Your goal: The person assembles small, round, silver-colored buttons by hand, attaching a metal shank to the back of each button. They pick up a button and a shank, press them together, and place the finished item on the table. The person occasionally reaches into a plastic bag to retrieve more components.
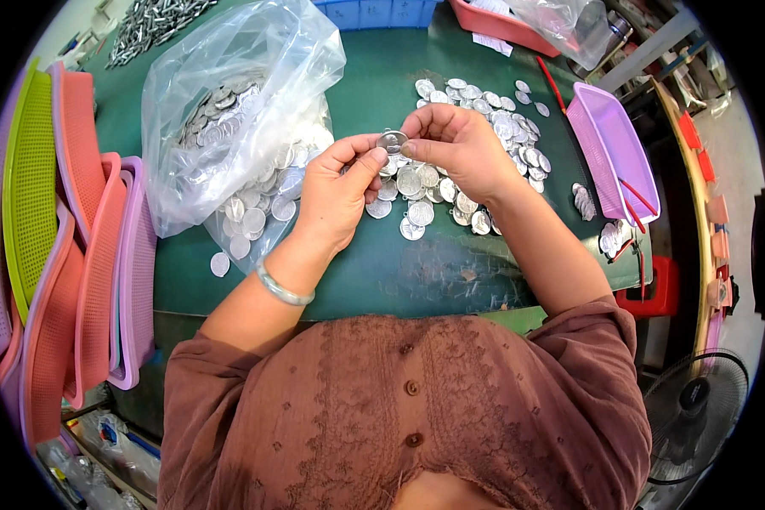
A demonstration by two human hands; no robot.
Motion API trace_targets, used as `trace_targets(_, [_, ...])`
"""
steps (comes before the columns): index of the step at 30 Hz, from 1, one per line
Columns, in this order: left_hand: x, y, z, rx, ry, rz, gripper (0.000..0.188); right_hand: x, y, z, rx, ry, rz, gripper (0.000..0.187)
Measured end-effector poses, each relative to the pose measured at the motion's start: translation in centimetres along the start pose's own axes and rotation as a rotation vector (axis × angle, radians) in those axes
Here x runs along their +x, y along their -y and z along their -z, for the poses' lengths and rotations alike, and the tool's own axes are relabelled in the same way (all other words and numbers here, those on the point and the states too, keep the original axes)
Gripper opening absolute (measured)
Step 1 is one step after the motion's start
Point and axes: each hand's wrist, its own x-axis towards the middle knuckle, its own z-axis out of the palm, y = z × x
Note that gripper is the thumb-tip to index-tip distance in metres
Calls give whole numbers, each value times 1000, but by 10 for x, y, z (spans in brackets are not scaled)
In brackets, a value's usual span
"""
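Between my two hands, a round silver coin-like disc (pixel 392 141) is held up over the table. My left hand (pixel 342 183) pinches its left edge between thumb and fingers. On the disc's right edge, the thumb and forefinger of my right hand (pixel 459 149) are closed. Below and behind them spreads a loose pile of similar silver discs (pixel 421 183) on the green table. To the left, a clear plastic bag (pixel 238 110) lies with its mouth toward me, and many more discs are inside and spilling out of it.
A purple basket (pixel 612 153) stands at the right, with red-handled tools (pixel 637 197) and small stacks of discs (pixel 584 202) nearby. Nested coloured baskets (pixel 93 229) line the left side. Metal pieces (pixel 149 30), a blue bin (pixel 374 13) and a pink tray (pixel 501 25) sit at the far edge.
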Motion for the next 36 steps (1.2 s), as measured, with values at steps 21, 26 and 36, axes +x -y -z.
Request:
trace_targets(21, [3, 6, 3, -160, 98, 252, 10, -24, -20, -4, -113, -47, 199, 22])
trace_targets(26, [3, 5, 2, -201, 114, 340, 10, -23, -23, -5, -30, -50, 224, 24])
trace_targets(36, [3, 3, 7, -143, 184, 329, 14, -22, -20, 5, 142, -122, -159, 16])
